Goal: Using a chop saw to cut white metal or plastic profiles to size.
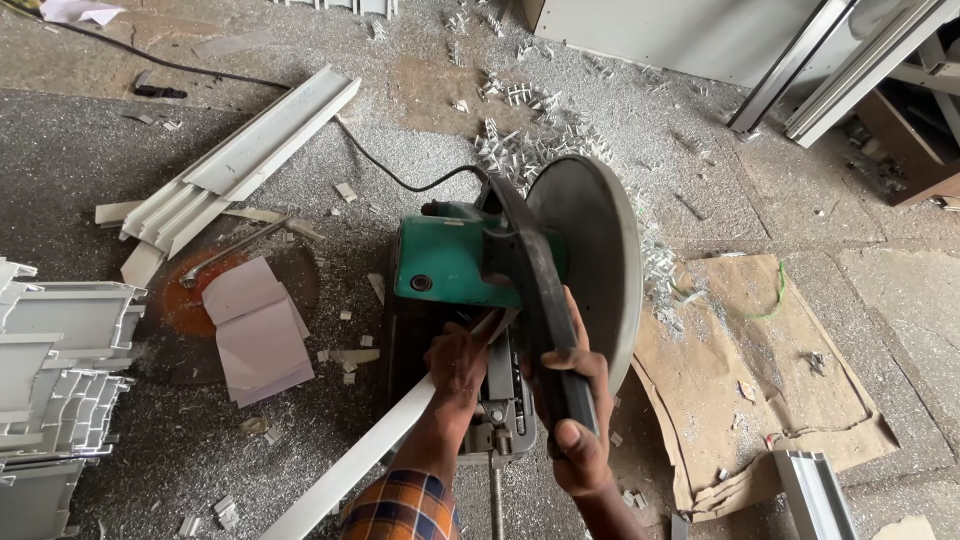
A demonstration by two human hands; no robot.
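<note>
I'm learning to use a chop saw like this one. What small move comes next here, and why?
Probably lower the saw handle gently: the right hand grips it, the left hand steadies the white aluminium strip on the saw bed, and the blade guard is raised.

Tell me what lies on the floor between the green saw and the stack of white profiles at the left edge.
In the head view, between the green saw and the stack of white profiles lie folded paper sheets, a metal wrench and scattered shavings.

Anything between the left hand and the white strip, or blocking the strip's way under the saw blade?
Nothing visible. The left hand already rests on the white strip, which runs into the saw's vise. The right hand grips the saw handle; the cut point itself is hidden.
</note>
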